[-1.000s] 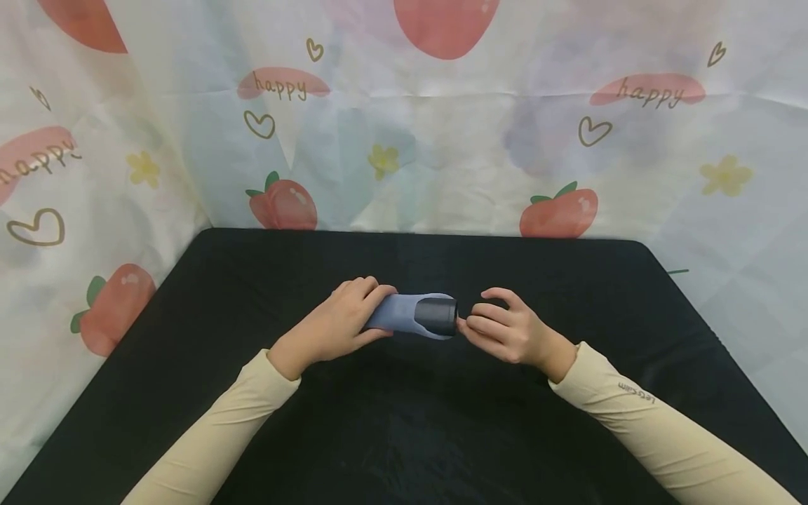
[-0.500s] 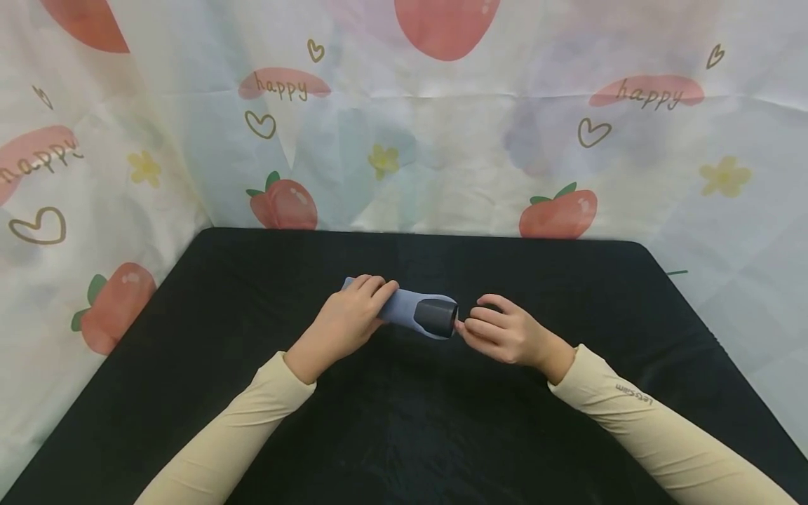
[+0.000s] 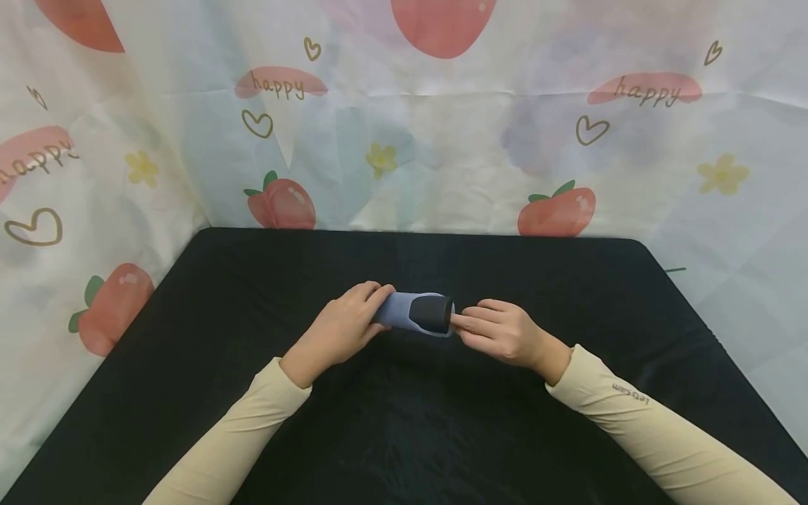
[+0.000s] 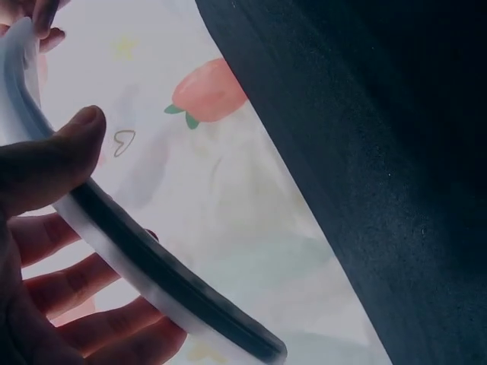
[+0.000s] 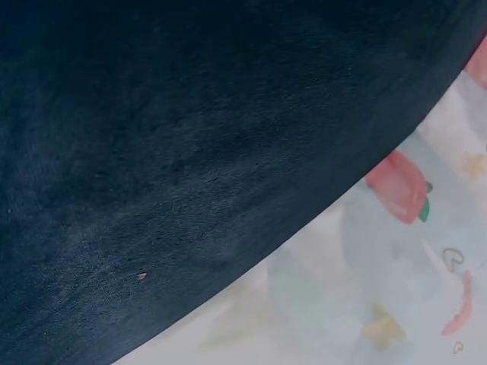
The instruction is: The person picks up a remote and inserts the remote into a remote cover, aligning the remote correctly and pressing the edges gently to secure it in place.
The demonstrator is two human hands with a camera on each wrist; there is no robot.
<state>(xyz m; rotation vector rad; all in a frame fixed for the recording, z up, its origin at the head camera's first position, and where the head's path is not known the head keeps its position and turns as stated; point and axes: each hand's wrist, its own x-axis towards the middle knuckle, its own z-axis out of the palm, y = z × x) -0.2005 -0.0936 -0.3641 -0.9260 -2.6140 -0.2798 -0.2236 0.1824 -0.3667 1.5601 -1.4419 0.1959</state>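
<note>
My left hand (image 3: 341,319) grips a blue-and-black handheld device (image 3: 399,310), shaped like a hair clipper, around its blue body. It is held crosswise above the black table, its black end pointing right. In the left wrist view, the thumb of the left hand (image 4: 46,175) lies on one side of the curved device (image 4: 175,274), and the fingers are on the other. Fairly straight fingers of my right hand (image 3: 505,333) reach to the black end, and a fingertip appears to touch it. The right wrist view shows neither hand nor device.
A black-covered table (image 3: 404,421) lies under both hands. Behind and to the left hangs a pale curtain (image 3: 442,154) printed with fruit, hearts and the word happy. In the right wrist view, the table's curved edge (image 5: 266,255) borders the curtain.
The right hand's curled fingers have straightened towards the device's black end. The left hand shifted its grip along the body, and the device tilted slightly, then came back nearly level.
</note>
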